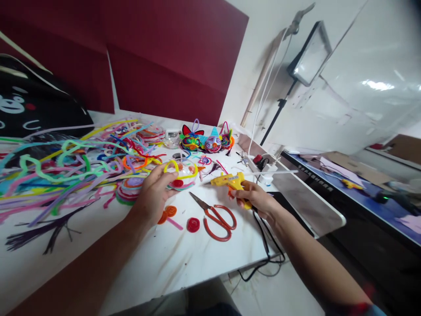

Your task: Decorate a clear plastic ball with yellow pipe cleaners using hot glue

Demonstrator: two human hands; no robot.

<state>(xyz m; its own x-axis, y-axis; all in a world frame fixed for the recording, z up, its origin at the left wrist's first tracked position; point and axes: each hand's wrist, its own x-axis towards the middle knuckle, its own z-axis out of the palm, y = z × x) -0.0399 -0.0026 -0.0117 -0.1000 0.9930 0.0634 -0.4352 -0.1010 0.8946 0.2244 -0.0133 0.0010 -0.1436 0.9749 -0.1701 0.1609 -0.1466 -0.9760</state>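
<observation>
A clear craft piece [188, 170] with yellow pipe-cleaner loops and a red coil sits above the table [141, 272], its left edge pinched in the left hand's [156, 188] grip. The right hand's [253, 197] grip is closed around a yellow glue gun [226, 180], nozzle pointing toward the piece, apart from it. Below lie orange-handled scissors [221, 223], a loose red coil [193, 225] and orange coils [170, 211]. Pipe cleaners [75, 162] heap leftward; colorful ornaments [212, 143] stand behind.
</observation>
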